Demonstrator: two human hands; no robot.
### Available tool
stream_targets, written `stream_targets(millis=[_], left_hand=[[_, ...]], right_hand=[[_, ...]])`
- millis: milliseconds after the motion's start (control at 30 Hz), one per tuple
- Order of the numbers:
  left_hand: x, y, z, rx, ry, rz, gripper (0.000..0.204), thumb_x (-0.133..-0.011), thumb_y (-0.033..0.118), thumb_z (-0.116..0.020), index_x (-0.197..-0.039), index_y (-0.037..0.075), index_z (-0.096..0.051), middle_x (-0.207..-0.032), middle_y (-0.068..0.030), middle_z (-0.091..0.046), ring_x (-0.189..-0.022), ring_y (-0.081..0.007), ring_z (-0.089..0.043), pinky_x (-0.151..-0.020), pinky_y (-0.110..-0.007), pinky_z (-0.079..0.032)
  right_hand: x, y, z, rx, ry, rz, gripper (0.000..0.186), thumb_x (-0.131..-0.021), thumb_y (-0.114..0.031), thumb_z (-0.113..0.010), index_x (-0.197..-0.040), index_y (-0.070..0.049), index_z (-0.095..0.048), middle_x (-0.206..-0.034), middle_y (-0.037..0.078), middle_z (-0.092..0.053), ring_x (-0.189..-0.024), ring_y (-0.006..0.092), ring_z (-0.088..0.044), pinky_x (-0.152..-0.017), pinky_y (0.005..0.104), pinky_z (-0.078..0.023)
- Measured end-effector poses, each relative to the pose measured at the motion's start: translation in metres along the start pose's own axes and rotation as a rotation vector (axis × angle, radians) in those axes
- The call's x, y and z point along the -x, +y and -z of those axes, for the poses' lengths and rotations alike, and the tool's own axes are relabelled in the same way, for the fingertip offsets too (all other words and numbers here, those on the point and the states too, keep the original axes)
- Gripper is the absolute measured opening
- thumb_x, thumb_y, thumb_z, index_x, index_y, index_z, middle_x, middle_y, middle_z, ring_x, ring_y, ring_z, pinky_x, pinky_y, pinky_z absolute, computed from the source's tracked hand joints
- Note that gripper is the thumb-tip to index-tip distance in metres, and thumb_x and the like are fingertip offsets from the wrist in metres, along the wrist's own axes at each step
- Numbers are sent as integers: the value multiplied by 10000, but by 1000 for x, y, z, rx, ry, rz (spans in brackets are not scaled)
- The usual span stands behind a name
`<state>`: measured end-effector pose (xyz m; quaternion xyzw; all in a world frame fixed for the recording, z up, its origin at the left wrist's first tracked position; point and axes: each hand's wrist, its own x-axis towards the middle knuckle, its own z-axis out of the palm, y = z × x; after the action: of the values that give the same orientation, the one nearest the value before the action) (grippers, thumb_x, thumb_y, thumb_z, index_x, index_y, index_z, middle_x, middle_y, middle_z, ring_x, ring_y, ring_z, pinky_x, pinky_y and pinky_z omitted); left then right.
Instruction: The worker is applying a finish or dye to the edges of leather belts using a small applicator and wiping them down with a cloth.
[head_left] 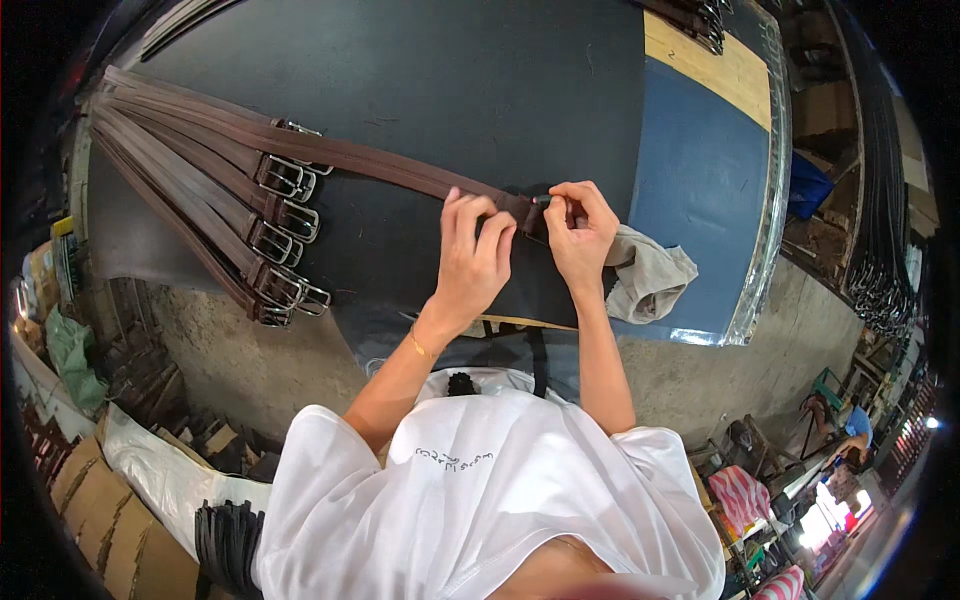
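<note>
A brown leather belt (400, 164) stretches across the dark tabletop from the far left to my hands. My left hand (470, 250) is closed, its bent fingers gripping the belt's near edge close to the buckle end. At that end, my right hand (582, 235) pinches with thumb and forefinger; its fingers mostly cover the buckle. Several more brown belts (190, 160) fan out on the left, their silver buckles (290, 178) lying toward the middle. Beside my right wrist a crumpled grey cloth (652, 275) lies on the table.
The black table surface (480, 80) meets a blue sheet (690, 200) and a yellowish strip (710, 65) on the right. Dark belts (880, 200) hang at the far right. A bundle of black straps (228, 540) is at lower left, near cardboard (100, 500).
</note>
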<state>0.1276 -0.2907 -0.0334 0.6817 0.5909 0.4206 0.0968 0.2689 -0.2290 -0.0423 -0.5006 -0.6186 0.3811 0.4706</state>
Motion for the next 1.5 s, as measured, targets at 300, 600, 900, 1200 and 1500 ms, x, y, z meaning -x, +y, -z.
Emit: stream_targets(millis=[300,600,900,1200,1500], left_hand=[[33,5,-1,59,82,133,174,-816,-60,-692,-958,6,-616,-931,-119,-513,-870,-296,-516,-776,-391,-429],[42,10,0,144,66,108,171,-829,-64,-676,-969,0,-604,-943,-138,-495,-854,-312,-518,-737,-392,-453],[43,9,0,139,81,98,159,-839,-71,-669,-970,-13,-599,-947,-147,-492,-835,-312,-525,-712,-393,-459],[43,9,0,159,84,118,205,-791,-62,-705,-957,-1,-603,-949,-136,-515,-851,-317,-541,-745,-402,-460],[43,10,3,233,55,113,249,-757,-79,-695,-970,5,-597,-961,-140,-521,-871,-317,-543,-761,-399,-457]], right_hand=[[-3,-34,8,-202,-107,-147,79,-896,56,-636,-964,56,-676,-902,67,-646,-754,80,-596,-659,221,-484],[5,-11,-6,0,-206,58,94,-812,27,-696,-900,-5,-698,-800,33,-640,-599,63,-524,-522,221,-404],[6,-11,-6,72,-214,137,104,-788,35,-700,-881,-14,-696,-797,38,-645,-587,76,-525,-516,229,-407],[4,-14,-8,92,-220,126,104,-784,39,-702,-873,-15,-697,-787,37,-641,-577,78,-529,-510,229,-407],[5,-16,-4,-67,-205,-32,92,-831,45,-675,-908,4,-703,-792,24,-641,-610,69,-539,-538,228,-422]])
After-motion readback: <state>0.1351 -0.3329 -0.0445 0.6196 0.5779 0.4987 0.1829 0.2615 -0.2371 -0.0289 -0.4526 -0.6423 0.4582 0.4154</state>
